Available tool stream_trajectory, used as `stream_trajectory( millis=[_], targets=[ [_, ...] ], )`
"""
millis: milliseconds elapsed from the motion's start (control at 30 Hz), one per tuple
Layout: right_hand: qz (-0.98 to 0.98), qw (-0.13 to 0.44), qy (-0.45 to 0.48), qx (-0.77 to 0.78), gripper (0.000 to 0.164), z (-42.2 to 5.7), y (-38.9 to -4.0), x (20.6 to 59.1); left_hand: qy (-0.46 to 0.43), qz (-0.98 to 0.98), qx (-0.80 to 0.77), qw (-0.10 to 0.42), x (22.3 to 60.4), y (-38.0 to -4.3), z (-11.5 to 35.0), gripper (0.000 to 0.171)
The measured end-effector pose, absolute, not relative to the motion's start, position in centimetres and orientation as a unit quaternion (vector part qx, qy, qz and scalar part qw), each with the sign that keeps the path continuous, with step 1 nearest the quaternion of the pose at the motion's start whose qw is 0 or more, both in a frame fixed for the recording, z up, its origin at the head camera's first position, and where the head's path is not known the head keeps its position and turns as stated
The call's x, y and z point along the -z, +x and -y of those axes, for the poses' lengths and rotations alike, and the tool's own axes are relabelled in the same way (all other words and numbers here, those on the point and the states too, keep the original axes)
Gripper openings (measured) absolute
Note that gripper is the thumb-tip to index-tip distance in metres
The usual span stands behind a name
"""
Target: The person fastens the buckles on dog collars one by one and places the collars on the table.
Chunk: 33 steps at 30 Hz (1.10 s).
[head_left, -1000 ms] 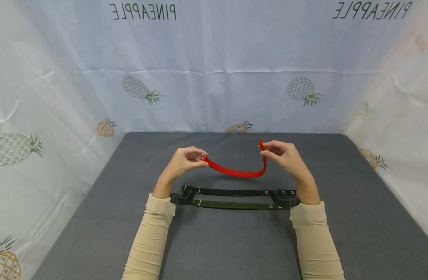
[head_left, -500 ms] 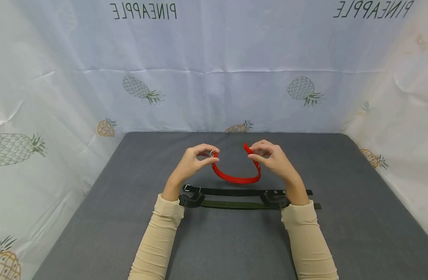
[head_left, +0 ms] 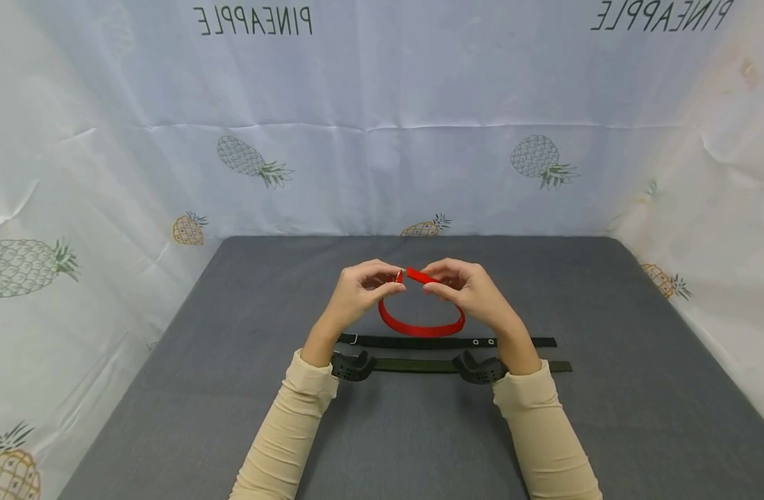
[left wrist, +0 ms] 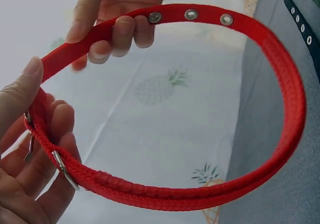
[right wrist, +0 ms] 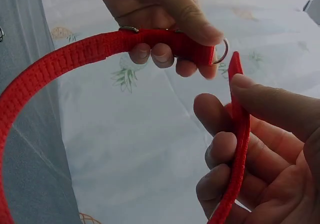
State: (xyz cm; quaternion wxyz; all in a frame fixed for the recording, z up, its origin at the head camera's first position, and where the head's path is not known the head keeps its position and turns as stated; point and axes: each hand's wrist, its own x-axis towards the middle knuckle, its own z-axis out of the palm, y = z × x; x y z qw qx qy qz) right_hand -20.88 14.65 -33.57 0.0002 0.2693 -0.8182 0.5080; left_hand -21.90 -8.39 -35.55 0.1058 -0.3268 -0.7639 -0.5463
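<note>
The red collar point(head_left: 422, 331) is pinched beside its ring point(right wrist: 227, 49) by the left grip point(head_left: 357, 292); just to its right, the left-pointing tip point(right wrist: 235, 67) is pinched by the right grip point(head_left: 472, 288).

The red strap point(left wrist: 293, 97) is ribbed cloth, its ring point(right wrist: 228, 48) and eyelets point(left wrist: 187, 15) shiny metal.

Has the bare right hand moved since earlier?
Yes: in the head view, the right hand has moved left relative to the upper-right grey pineapple print on the pale fabric backdrop.
</note>
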Motion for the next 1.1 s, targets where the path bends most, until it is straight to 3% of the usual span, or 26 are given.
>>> stream_trajectory(
  millis=[1100],
  targets=[
    [0.824, 0.037, 0.291, -0.485, 0.014, -13.0, -20.6, 34.0, -0.322, 0.798, 0.499, 0.099, 35.6, -21.8, 7.7, 0.025]
  ],
)
